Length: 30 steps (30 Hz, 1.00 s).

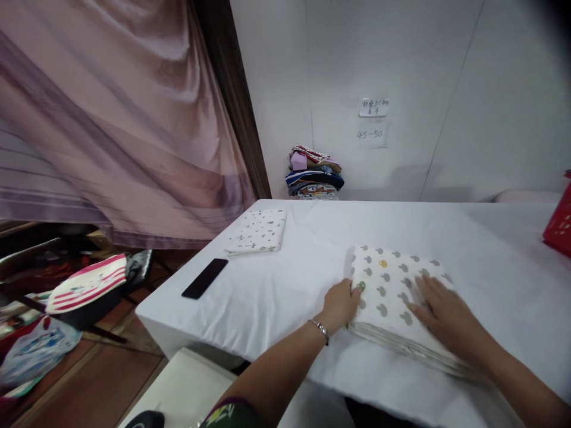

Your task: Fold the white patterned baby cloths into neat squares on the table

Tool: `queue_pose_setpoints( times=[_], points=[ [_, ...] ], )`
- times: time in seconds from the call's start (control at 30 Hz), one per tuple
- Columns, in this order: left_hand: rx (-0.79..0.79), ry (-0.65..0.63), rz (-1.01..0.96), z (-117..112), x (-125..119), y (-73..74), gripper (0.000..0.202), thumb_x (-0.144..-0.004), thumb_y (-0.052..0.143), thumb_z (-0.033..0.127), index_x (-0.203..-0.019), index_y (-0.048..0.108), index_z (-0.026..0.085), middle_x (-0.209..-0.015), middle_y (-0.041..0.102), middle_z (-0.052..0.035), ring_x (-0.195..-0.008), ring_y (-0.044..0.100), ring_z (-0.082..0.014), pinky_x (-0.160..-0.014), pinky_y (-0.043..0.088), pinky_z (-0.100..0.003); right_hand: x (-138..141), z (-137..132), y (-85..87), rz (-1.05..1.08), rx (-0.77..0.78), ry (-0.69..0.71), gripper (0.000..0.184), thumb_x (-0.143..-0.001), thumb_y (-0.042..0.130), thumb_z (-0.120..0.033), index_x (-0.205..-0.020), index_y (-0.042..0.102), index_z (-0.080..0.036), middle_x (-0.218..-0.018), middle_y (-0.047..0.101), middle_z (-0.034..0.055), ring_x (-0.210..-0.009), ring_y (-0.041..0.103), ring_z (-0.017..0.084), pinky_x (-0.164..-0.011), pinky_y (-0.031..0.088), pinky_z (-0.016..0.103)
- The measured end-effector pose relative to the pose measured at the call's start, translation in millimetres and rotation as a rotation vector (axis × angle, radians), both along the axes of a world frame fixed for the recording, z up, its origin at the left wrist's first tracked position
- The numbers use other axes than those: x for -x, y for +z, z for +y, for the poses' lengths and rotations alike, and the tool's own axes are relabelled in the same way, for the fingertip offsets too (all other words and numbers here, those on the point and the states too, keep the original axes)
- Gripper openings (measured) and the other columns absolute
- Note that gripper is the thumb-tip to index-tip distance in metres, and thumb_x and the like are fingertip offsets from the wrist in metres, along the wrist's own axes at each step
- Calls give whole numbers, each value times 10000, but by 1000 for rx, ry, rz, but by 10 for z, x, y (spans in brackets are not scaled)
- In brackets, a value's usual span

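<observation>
A folded white cloth [387, 297] with rows of grey mushroom-like prints, plus a few yellow and green ones, lies on the white table near its front edge. At its left side my left hand [341, 303] is closed, fingers curled on the cloth's edge. My right hand [446, 309] rests flat on top of the cloth toward its right side, fingers stretched out and a little blurred. Several layers show along the cloth's front fold. Farther left on the table is a second folded white cloth [259, 232] with small dark prints.
A black phone [205, 278] lies at the white table's [307, 238] left edge. Folded fabrics [314, 172] are stacked behind the table by the wall. A red basket [560, 220] stands far right. Pink curtain [147, 119] hangs left, above a chair holding a striped cloth [89, 285].
</observation>
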<state>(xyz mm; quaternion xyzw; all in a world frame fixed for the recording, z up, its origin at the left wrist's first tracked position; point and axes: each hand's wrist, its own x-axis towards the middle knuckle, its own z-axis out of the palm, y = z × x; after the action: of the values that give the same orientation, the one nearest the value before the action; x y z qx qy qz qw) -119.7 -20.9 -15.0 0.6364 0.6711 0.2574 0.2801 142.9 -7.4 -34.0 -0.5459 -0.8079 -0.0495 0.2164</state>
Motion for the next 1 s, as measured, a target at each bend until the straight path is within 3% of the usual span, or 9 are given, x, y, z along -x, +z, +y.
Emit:
queue_pose_setpoints(
  times=[0.1,0.2,0.3,0.43,0.53,0.77,0.87,1.0],
  points=[
    [0,20,-50,55,68,83,398,-809,469,505,-1038,582,199,-892,651,-75,-877,584,-250,-800,435,-348,26,-12,-179,-100,12,28,576,-839,311,-569,-1193,539,-176,-1336,470,134,-1255,382,337,-964,371,541],
    [-131,4,-70,138,20,157,470,-813,477,470,-1199,501,202,-1153,584,-92,-1080,517,-249,-936,386,-348,-7,19,-229,-155,48,-3,576,-850,299,-566,-1200,542,-178,-1348,457,132,-1263,375,330,-970,362,542],
    [-126,-107,-17,186,-156,143,586,-832,443,442,-1332,369,145,-1416,355,-132,-1290,330,-271,-1052,285,-368,44,117,-75,-152,94,-14,543,-852,326,-554,-1233,522,-220,-1342,468,114,-1262,378,323,-962,376,532],
    [-37,-162,88,171,-344,50,700,-842,402,426,-1412,213,66,-1510,95,-143,-1381,116,-277,-1118,147,-387,245,379,204,-129,26,-50,598,-853,306,-562,-1285,477,-186,-1396,395,128,-1307,303,315,-1004,336,519],
    [-38,-174,113,145,-351,33,702,-850,372,439,-1422,196,73,-1513,78,-132,-1384,110,-268,-1116,156,-391,334,624,232,-137,4,-69,642,-859,261,-568,-1303,453,-146,-1415,362,143,-1322,269,314,-1021,301,531],
    [-55,-178,148,137,-314,11,692,-858,360,441,-1427,189,87,-1515,81,-124,-1378,133,-274,-1112,170,-403,204,877,-112,-178,166,-134,653,-845,238,-570,-1314,440,-161,-1408,382,113,-1309,305,293,-1030,278,522],
    [-82,-178,154,142,-322,-32,689,-858,360,451,-1427,191,102,-1516,86,-116,-1376,141,-275,-1112,167,-410,238,886,-53,-181,193,-147,658,-845,247,-569,-1301,454,-142,-1399,390,132,-1301,315,307,-1013,295,535],
    [-96,-172,170,142,-329,-47,678,-862,362,436,-1420,199,88,-1511,97,-133,-1371,154,-285,-1111,176,-412,502,947,134,-157,151,-81,636,-867,231,-550,-1301,457,-144,-1413,366,140,-1323,270,310,-1018,289,547]
  ],
)
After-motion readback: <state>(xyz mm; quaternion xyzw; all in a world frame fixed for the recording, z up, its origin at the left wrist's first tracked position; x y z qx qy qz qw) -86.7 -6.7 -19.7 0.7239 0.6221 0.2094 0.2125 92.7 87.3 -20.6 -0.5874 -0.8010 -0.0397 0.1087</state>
